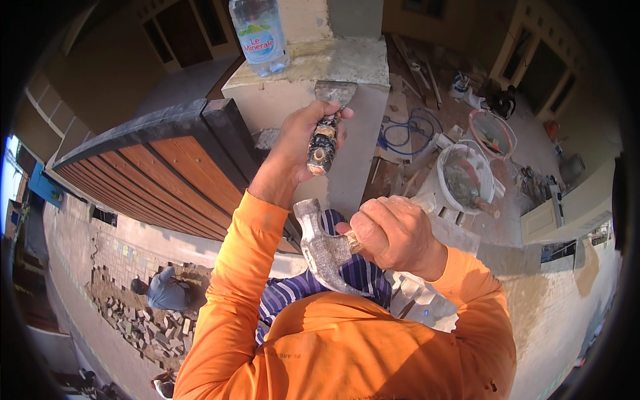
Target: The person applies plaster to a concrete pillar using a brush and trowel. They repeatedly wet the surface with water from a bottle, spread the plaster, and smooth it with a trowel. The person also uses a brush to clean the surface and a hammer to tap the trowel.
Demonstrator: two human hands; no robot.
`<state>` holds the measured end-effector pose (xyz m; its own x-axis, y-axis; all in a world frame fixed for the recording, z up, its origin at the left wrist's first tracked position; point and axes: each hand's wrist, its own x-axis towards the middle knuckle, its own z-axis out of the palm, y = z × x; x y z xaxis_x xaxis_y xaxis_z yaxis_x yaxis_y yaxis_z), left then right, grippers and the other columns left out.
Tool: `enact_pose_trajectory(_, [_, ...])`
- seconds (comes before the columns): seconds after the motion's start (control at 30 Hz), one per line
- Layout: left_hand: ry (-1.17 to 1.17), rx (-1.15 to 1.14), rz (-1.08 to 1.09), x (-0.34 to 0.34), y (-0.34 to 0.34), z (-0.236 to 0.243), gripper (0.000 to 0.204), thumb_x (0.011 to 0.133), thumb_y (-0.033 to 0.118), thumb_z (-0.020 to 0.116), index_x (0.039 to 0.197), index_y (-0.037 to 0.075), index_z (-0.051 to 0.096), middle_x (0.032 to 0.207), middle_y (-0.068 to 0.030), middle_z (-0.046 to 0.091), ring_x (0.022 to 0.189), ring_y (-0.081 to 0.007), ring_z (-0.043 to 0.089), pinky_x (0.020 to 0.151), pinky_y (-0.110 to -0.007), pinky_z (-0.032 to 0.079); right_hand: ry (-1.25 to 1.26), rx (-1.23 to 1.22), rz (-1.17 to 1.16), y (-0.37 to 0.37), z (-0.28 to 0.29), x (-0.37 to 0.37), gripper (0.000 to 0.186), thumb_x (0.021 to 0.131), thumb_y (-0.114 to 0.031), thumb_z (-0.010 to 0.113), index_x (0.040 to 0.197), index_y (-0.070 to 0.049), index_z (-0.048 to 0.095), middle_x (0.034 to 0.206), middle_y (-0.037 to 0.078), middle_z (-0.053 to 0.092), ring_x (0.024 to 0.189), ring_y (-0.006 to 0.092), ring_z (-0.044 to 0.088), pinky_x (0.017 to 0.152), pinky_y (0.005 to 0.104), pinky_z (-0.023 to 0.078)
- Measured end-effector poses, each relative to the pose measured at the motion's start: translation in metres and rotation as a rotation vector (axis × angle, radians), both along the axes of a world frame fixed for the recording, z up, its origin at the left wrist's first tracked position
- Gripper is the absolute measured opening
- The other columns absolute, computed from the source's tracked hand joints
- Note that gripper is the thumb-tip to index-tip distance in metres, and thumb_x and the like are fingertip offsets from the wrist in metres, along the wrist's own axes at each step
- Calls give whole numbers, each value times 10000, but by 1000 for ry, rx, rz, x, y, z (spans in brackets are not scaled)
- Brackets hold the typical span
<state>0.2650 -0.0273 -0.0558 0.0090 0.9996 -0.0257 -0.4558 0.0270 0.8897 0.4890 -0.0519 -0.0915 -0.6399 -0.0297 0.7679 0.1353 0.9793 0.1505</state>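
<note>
My left hand point(310, 137) grips a scraper by its worn black handle point(321, 147), the metal blade point(333, 91) lying at the front edge of a plastered pillar ledge point(363, 60). In my right hand point(393, 237) is a claw hammer, closed in my fingers around the wooden handle; its steel head point(319, 250) is below the scraper's handle end, apart from it. A plastic water bottle point(259, 37) with a blue label stands on the ledge, left of the blade.
A wood-slatted gate point(173, 173) is at left; beyond it a person point(163, 290) works among loose pavers point(150, 327). At right are a white bucket point(460, 177), a reddish tub point(493, 130), a coiled blue hose point(407, 127) and scattered building materials.
</note>
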Motion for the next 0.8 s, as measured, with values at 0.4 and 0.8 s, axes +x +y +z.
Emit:
enact_pose_trajectory(0.4, [28,-6,20,0,0,-2,362,1024,308,575,1122,-39,614,659,-51,596,424,-125,522,355,-244,413,-70,-37,-68,-26,11,-2,199,922,-180,709,891,-64,551,762,26,470,573,146,581,499,301,498])
enact_pose_trajectory(0.8, [-73,13,110,-7,5,-2,300,1018,286,571,1079,1,640,666,-53,615,485,-136,554,412,-271,454,-68,-55,-88,-17,5,10,227,929,-197,739,868,-63,565,747,24,488,576,160,592,500,311,488])
